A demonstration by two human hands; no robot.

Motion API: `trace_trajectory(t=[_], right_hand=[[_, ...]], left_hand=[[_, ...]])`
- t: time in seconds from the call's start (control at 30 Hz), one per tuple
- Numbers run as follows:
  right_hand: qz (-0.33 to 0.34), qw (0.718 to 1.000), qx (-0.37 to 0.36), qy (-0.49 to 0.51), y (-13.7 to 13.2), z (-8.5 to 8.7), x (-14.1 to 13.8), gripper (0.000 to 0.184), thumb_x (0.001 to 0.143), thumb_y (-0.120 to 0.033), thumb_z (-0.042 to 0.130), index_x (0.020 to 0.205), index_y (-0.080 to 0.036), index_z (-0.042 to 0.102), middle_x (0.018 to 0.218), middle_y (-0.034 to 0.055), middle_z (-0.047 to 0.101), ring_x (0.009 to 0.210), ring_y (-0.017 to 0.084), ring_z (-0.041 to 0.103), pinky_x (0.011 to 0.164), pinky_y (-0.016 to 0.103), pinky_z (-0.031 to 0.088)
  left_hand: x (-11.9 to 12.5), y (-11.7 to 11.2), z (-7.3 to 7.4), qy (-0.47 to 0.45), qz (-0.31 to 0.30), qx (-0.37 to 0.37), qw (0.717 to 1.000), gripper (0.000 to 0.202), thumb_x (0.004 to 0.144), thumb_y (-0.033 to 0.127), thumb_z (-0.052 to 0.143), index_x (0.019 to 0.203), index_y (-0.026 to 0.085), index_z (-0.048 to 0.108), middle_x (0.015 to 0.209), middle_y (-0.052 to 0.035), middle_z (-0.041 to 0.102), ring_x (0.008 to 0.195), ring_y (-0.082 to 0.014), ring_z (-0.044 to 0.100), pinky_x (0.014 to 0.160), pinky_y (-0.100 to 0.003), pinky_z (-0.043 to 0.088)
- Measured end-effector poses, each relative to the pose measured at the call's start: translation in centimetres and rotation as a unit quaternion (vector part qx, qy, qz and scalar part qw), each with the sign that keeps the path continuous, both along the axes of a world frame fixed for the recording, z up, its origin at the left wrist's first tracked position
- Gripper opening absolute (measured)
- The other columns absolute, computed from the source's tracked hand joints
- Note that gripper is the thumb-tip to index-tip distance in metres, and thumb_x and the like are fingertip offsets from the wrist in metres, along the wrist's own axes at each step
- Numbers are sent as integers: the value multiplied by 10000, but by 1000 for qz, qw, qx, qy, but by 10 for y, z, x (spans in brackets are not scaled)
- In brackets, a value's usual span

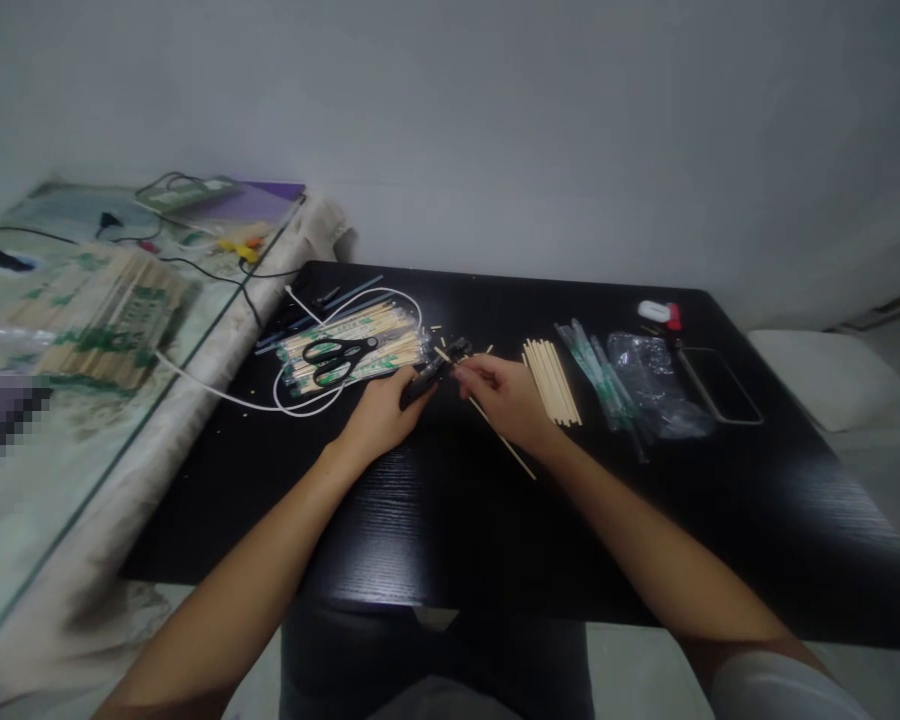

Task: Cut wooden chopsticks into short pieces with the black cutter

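One thin wooden stick slants over the worktop, pinched between the thumb and fingers of our right hand. Our left hand has its fingers curled around one black tool, whose head sits right by the stick's upper part. We judge the step in hand to be working the stick with the tool; whether its head bites the wood, we cannot tell. The next move seems to call for a firm pinch and careful alignment, with our fingertips clear of the head.

Counting, we have one loose row of bare sticks just right of our right hand, perhaps eight to ten, too blurred to be sure. To the left lies one pile of wrapped sticks, uncountable, with one pair of scissors on top. Farther right are several plastic wrappers, one clear bag, one phone and one white case.
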State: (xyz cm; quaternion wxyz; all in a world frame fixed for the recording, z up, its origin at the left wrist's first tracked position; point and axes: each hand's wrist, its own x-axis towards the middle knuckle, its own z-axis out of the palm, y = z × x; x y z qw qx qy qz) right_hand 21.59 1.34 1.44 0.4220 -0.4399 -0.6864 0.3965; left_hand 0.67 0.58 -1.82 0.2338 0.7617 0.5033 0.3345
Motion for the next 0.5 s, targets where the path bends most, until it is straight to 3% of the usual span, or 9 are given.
trace_trajectory(t=[0.17, 0.33, 0.5], right_hand=[[63, 998, -19, 7, -1, 9, 4, 332, 960, -393, 619, 713, -173, 644, 633, -14, 595, 576, 102, 486, 558, 240, 374], [129, 967, -191, 107, 0, 11, 7, 376, 886, -545, 703, 862, -170, 712, 628, -41, 548, 467, 63, 347, 423, 215, 222], [178, 916, -315, 172, 2, 10, 10, 382, 808, -536, 788, 821, -163, 708, 608, -54, 511, 436, 43, 263, 369, 194, 146]], left_hand=[[-3, -2, -1, -3, -19, 15, 1000, 135, 984, 318, 584, 946, 193, 618, 823, -12, 676, 712, -154, 587, 718, -274, 454], [-6, -3, 7, -8, -48, 9, 999, 110, 977, 281, 567, 1015, 195, 624, 920, -34, 702, 801, -173, 623, 781, -292, 476], [-7, -2, 10, -11, -70, -6, 997, 153, 980, 312, 554, 1044, 204, 642, 997, -57, 726, 887, -204, 650, 854, -333, 495]])
